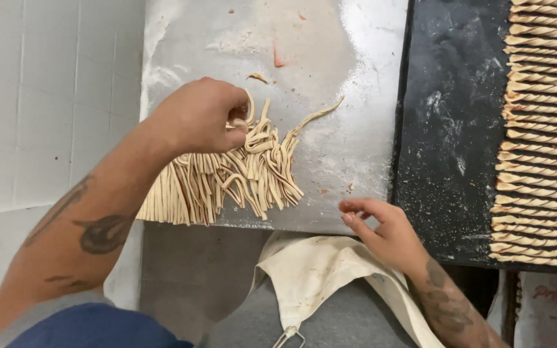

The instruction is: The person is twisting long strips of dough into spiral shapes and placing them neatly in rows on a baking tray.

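Note:
A pile of thin cut dough strips [227,177] lies on a floured metal worktop [349,135]. My left hand [198,116] rests over the top of the pile, fingers pinched on a strip at its upper edge. My right hand [381,229] hovers at the worktop's front edge, right of the pile, fingers loosely curled and holding nothing. To the right sits a dark baking tray [449,129] with a column of several twisted dough sticks [539,135] lined up along its right side.
A white tiled wall [46,103] stands at the left. A cream apron [320,274] hangs below the worktop's front edge. Small dough scraps [258,77] lie on the floured surface behind the pile.

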